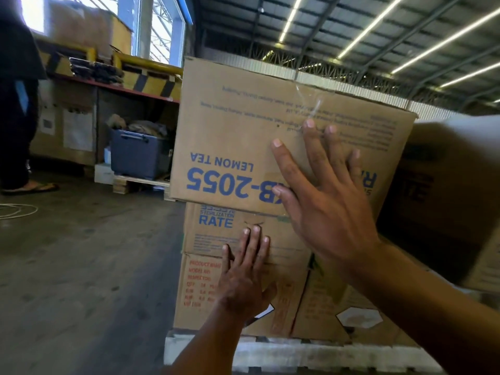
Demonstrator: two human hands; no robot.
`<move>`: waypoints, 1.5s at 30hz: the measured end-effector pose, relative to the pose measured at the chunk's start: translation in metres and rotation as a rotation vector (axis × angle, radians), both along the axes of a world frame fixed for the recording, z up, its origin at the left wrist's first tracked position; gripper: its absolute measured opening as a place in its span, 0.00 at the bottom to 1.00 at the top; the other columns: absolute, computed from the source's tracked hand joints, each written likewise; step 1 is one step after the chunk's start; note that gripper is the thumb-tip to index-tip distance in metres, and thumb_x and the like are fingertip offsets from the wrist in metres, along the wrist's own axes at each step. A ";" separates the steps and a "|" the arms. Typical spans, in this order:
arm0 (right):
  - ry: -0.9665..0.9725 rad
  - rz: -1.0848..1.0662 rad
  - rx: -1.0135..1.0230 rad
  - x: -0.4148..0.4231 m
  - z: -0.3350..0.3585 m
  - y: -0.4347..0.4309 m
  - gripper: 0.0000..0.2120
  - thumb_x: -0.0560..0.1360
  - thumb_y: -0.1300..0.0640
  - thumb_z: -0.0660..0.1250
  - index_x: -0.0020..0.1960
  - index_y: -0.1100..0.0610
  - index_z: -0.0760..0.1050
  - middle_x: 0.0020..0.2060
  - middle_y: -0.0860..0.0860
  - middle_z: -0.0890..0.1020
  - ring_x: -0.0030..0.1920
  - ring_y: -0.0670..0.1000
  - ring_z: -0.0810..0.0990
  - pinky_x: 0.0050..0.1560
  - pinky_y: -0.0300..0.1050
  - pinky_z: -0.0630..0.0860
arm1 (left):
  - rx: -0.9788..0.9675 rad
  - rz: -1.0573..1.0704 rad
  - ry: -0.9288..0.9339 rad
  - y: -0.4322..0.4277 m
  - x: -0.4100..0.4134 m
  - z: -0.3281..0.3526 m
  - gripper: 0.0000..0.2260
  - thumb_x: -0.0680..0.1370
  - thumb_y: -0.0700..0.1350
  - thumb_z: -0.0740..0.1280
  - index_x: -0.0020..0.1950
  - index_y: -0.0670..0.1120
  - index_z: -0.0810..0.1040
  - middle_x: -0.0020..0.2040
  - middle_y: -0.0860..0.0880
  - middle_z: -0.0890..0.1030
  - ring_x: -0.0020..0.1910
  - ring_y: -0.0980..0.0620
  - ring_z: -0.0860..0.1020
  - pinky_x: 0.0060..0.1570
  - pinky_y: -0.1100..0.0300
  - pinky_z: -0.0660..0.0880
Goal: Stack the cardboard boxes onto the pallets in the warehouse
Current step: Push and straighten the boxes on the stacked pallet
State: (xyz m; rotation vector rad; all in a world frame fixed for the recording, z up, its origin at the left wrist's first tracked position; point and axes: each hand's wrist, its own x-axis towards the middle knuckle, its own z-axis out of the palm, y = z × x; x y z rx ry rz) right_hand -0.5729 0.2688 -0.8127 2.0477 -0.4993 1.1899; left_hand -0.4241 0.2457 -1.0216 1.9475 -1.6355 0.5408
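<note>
At the bottom of the frame a pale pallet [270, 351] carries a stack of three boxes. The left hand [243, 280] lies flat, fingers straight, across the seam of the bottom box [197, 293] and middle box [208, 239]. The right hand [324, 209] presses spread, straight fingers against the top box [238, 125], whose print is upside down. Middle left, a blue bin [135, 158]; far left, a person [16, 109] stands.
</note>
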 end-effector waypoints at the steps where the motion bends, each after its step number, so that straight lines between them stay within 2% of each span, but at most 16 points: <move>1: 0.005 -0.005 -0.002 0.002 0.000 -0.005 0.27 0.82 0.42 0.56 0.79 0.49 0.64 0.79 0.60 0.60 0.78 0.67 0.58 0.69 0.75 0.60 | -0.009 -0.001 0.006 -0.001 -0.001 -0.001 0.39 0.74 0.61 0.57 0.82 0.46 0.56 0.83 0.44 0.50 0.81 0.41 0.50 0.71 0.31 0.58; 6: 0.022 -0.027 0.015 0.013 -0.002 -0.029 0.28 0.81 0.42 0.55 0.79 0.50 0.64 0.79 0.60 0.60 0.78 0.67 0.57 0.66 0.78 0.62 | -0.066 -0.005 0.009 -0.001 -0.002 -0.001 0.39 0.70 0.60 0.61 0.79 0.45 0.65 0.81 0.44 0.57 0.79 0.41 0.58 0.67 0.30 0.66; 10: 0.034 -0.064 0.028 0.026 -0.002 -0.049 0.28 0.80 0.43 0.56 0.79 0.50 0.63 0.79 0.61 0.61 0.78 0.68 0.59 0.62 0.80 0.66 | -0.141 -0.005 -0.016 -0.004 -0.002 -0.005 0.41 0.69 0.62 0.62 0.79 0.45 0.64 0.81 0.45 0.58 0.80 0.45 0.56 0.69 0.34 0.59; 12: 0.037 -0.083 0.034 0.035 -0.003 -0.057 0.28 0.81 0.44 0.57 0.79 0.50 0.63 0.79 0.61 0.61 0.77 0.68 0.59 0.61 0.81 0.67 | -0.145 0.005 -0.023 -0.005 -0.001 -0.005 0.42 0.67 0.63 0.63 0.79 0.46 0.66 0.81 0.45 0.59 0.79 0.45 0.57 0.67 0.35 0.59; 15: 0.040 -0.100 0.054 0.048 -0.003 -0.067 0.30 0.79 0.46 0.65 0.79 0.51 0.65 0.78 0.61 0.63 0.77 0.68 0.60 0.59 0.81 0.68 | -0.144 0.013 -0.014 -0.007 0.000 -0.003 0.42 0.65 0.62 0.63 0.78 0.46 0.68 0.80 0.45 0.61 0.79 0.46 0.59 0.66 0.35 0.60; 18: 0.054 -0.124 0.068 0.058 0.000 -0.074 0.30 0.78 0.47 0.66 0.78 0.52 0.66 0.77 0.62 0.64 0.76 0.69 0.61 0.57 0.82 0.68 | -0.144 0.010 -0.011 -0.008 0.002 -0.003 0.43 0.63 0.62 0.62 0.77 0.46 0.69 0.80 0.45 0.61 0.79 0.46 0.59 0.68 0.37 0.58; 23: 0.077 -0.141 0.110 0.070 0.002 -0.087 0.30 0.78 0.46 0.64 0.78 0.52 0.66 0.77 0.62 0.64 0.76 0.70 0.61 0.57 0.84 0.66 | -0.158 0.003 -0.023 -0.008 0.004 -0.005 0.43 0.65 0.64 0.62 0.78 0.46 0.68 0.80 0.45 0.61 0.79 0.45 0.58 0.71 0.40 0.49; 28: 0.084 -0.167 0.176 0.082 0.004 -0.097 0.32 0.77 0.48 0.70 0.78 0.52 0.66 0.77 0.61 0.64 0.76 0.70 0.61 0.55 0.84 0.66 | -0.181 0.008 -0.033 -0.009 0.005 -0.006 0.42 0.67 0.65 0.61 0.77 0.46 0.68 0.80 0.45 0.63 0.79 0.46 0.59 0.71 0.39 0.50; 33: 0.081 -0.186 0.188 0.086 0.003 -0.100 0.32 0.78 0.48 0.70 0.79 0.51 0.64 0.78 0.61 0.62 0.77 0.69 0.59 0.57 0.83 0.65 | -0.177 0.012 -0.041 -0.007 0.004 -0.005 0.41 0.67 0.63 0.60 0.78 0.46 0.68 0.80 0.45 0.62 0.79 0.46 0.59 0.69 0.37 0.55; 36: 0.095 -0.205 0.205 0.086 0.004 -0.098 0.32 0.80 0.48 0.67 0.80 0.50 0.61 0.80 0.60 0.59 0.78 0.68 0.56 0.60 0.82 0.64 | -0.176 0.020 -0.043 -0.010 0.004 -0.007 0.41 0.68 0.64 0.60 0.78 0.46 0.67 0.80 0.45 0.62 0.79 0.45 0.58 0.71 0.38 0.51; 40: 0.166 -0.225 0.296 0.081 0.008 -0.088 0.33 0.83 0.45 0.61 0.82 0.47 0.51 0.82 0.56 0.47 0.81 0.64 0.45 0.67 0.79 0.59 | -0.177 0.036 -0.066 -0.015 0.006 -0.010 0.40 0.68 0.64 0.61 0.77 0.45 0.68 0.80 0.44 0.61 0.79 0.45 0.57 0.70 0.35 0.54; 42: 0.190 -0.222 0.358 0.075 0.013 -0.077 0.33 0.83 0.43 0.58 0.82 0.45 0.45 0.82 0.53 0.42 0.81 0.61 0.40 0.72 0.77 0.54 | -0.208 0.046 -0.049 -0.017 0.003 -0.010 0.37 0.73 0.64 0.58 0.76 0.44 0.69 0.79 0.43 0.64 0.78 0.44 0.60 0.69 0.34 0.57; 45: 0.159 -0.162 0.411 0.055 0.020 -0.050 0.33 0.83 0.42 0.58 0.82 0.48 0.48 0.82 0.53 0.44 0.81 0.61 0.41 0.74 0.75 0.52 | -0.237 0.053 -0.036 -0.016 -0.008 -0.012 0.40 0.73 0.66 0.58 0.77 0.41 0.66 0.78 0.41 0.64 0.78 0.40 0.63 0.69 0.32 0.59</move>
